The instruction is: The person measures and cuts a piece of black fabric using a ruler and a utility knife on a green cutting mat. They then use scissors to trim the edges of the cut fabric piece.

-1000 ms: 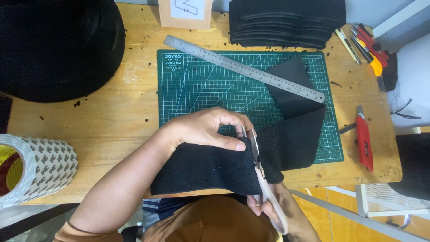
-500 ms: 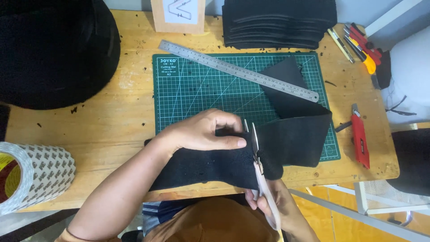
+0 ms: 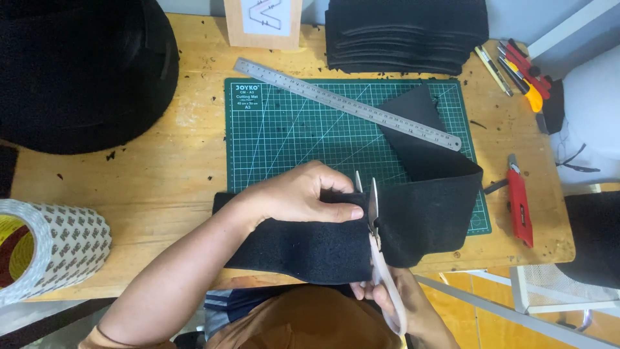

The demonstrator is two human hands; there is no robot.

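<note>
A wooden table [image 3: 161,187] is seen from above. Near its front edge, a black felt strip [image 3: 310,249] is pinched by the left hand [image 3: 300,194]. Scissors [image 3: 374,226], gripped by the right hand [image 3: 403,304], are set into it; the thumb beside the blades could be nicked.

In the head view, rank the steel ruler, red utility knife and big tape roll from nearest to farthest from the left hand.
From the left hand:
1. Steel ruler, just above, lying diagonally across the green mat.
2. Red utility knife, off to the right, beside the mat.
3. Tape roll, at the far left table edge.
</note>
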